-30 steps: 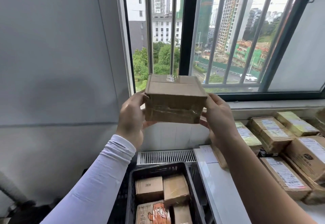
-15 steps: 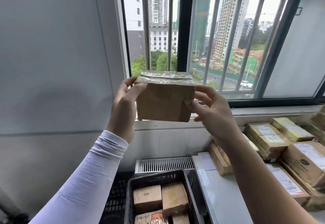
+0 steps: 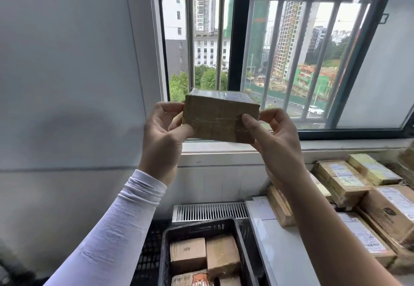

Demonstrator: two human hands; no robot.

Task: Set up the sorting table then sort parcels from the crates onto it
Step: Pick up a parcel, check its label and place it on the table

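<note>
A white sorting table stands at right under a barred window, with labelled cardboard parcels piled on its far right. A black crate at near centre holds more boxes, one printed "AEBE". The left hand and right hand grip the ends of a taped brown parcel, raised before the window.

White sorting table, taped labelled parcels piled at right
</note>
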